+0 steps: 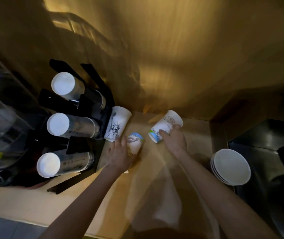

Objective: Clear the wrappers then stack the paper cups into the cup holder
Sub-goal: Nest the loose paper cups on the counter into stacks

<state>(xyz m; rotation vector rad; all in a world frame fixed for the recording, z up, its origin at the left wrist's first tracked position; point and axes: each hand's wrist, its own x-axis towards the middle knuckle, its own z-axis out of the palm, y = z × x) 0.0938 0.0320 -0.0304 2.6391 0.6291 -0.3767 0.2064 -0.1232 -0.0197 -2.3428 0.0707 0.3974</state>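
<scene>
paper cups are being grasped by the right hand and a small cup by the left hand; rims should probably be kept aligned for the cup holder.

no lettering i can read; the faint script on the white paper cup in my right fingers is too blurred.

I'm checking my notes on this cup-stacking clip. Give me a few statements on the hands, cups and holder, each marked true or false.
1. The right hand holds two paper cups. True.
2. The black cup holder is empty. False: three cup stacks stand in it.
3. The Statue of Liberty cup is in the left hand. False: it stands beside the holder, and the left hand closes on a blue-rimmed cup.
4. White bowls are stacked at the right. True.
</scene>
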